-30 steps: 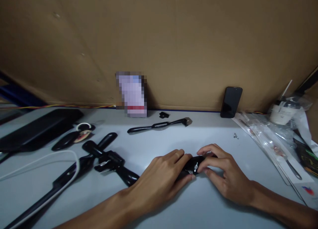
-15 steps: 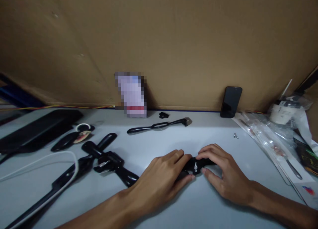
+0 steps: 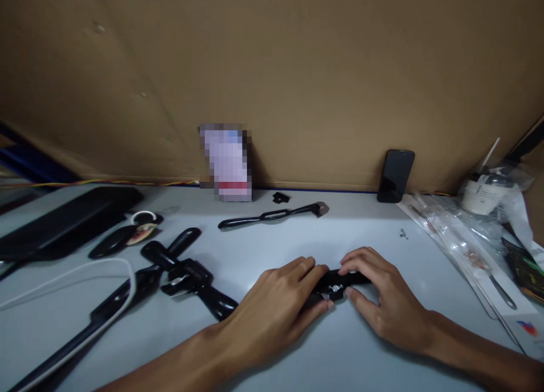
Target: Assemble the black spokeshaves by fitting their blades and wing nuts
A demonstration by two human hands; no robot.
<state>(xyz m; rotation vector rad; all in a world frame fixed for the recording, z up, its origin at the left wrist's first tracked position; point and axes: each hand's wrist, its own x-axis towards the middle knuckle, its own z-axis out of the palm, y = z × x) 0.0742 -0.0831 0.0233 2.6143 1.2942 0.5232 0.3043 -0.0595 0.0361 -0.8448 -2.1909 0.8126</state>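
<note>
In front of me, a black spokeshave [image 3: 330, 279] with silver screws at its middle lies low over the table. My left hand [image 3: 280, 301] is closed over its left part, fingers on top and thumb along the near edge, hiding that handle. My right hand [image 3: 385, 298] grips the right part, fingertips on the far side and thumb at the near edge. A silver wing screw [image 3: 335, 288] shows between the two hands. Behind them rest a slim black spokeshave body [image 3: 272, 215] and a small black plate [image 3: 280, 197]. A loose wing screw [image 3: 403, 234] lies to the right.
Crossed black spokeshaves [image 3: 187, 276] and a white cable [image 3: 130, 276] lie at left, near a keyring [image 3: 142, 217] and a long black case [image 3: 72, 219]. A blurred phone-like object [image 3: 229, 162] and a phone [image 3: 395, 175] lean at the back. Packaged items [image 3: 471, 256] and a cup [image 3: 482, 194] stand right.
The wing screw between my hands has turned from upright to lying nearly crosswise. Both hands keep almost the same place, and the view has shifted slightly.
</note>
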